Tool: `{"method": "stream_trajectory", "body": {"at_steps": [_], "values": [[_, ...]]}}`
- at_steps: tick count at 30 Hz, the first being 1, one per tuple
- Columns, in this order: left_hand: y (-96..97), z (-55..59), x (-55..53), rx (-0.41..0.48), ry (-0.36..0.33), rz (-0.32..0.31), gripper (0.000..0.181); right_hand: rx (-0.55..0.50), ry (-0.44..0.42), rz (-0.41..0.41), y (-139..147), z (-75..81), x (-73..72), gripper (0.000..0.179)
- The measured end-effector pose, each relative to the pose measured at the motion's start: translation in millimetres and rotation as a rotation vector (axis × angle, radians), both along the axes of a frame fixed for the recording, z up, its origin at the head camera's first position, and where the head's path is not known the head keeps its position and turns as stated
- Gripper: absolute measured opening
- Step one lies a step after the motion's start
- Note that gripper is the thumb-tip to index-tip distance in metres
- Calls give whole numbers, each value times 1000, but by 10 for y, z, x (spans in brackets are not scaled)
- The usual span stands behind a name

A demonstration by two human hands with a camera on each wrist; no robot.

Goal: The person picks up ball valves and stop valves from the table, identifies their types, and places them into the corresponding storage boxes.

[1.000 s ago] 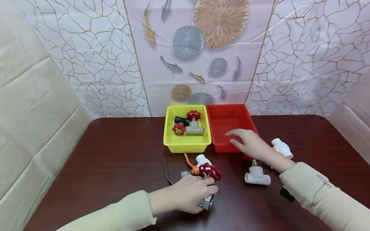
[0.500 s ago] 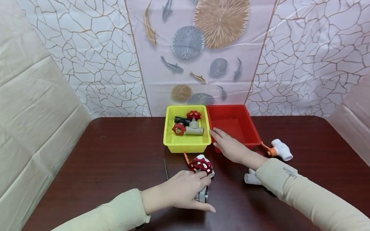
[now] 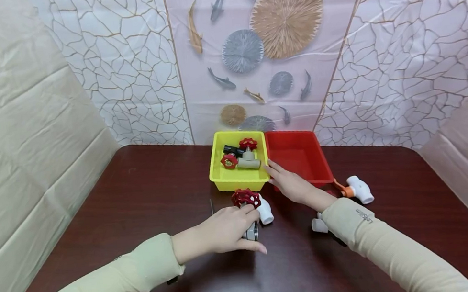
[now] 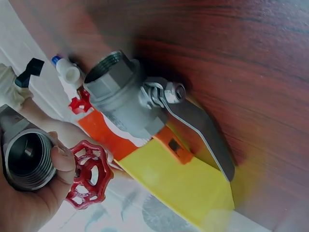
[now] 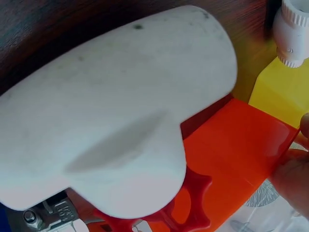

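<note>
My left hand [image 3: 226, 231] grips a metal gate valve [image 4: 14, 130] topped by a red handwheel [image 3: 246, 197]. The valve's threaded opening shows in the left wrist view. It is held in front of the yellow bin [image 3: 240, 184]. My right hand [image 3: 292, 187] reaches to where the yellow bin and red bin [image 3: 322, 160] meet, its fairly straight fingers touching the rims. Inside the yellow bin lie valves with red wheels [image 3: 248, 162]. Near my left hand, a steel ball valve [image 4: 120, 96] with a long lever rests on the table, mostly hidden in the head view.
A white valve [image 3: 265, 210] sits in front of the yellow bin. At the right are a white valve with an orange handle [image 3: 358, 190] and a pale tee-shaped valve [image 5: 120, 87], partly under my right arm. A patterned cloth [image 3: 134, 70] hangs behind the table.
My left hand has carried the gate valve forward, closer to the yellow bin. My right hand has moved left from over the red bin to the adjoining rims.
</note>
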State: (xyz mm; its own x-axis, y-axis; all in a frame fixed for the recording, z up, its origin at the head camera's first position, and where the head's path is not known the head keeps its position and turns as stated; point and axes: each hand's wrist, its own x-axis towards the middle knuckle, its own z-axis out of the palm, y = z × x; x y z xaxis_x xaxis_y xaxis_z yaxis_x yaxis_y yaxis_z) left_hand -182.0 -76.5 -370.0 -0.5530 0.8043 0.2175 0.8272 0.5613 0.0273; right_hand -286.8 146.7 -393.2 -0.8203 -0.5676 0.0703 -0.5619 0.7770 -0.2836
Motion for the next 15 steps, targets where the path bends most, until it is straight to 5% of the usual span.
{"method": "stream_trajectory", "body": {"at_steps": [8, 15], "values": [[-107, 69, -116, 35, -141, 59, 54, 8, 2, 5, -14, 27, -25, 54], [-167, 135, -328, 72, -5, 40, 54, -2, -33, -9, 11, 40, -60, 53]]}}
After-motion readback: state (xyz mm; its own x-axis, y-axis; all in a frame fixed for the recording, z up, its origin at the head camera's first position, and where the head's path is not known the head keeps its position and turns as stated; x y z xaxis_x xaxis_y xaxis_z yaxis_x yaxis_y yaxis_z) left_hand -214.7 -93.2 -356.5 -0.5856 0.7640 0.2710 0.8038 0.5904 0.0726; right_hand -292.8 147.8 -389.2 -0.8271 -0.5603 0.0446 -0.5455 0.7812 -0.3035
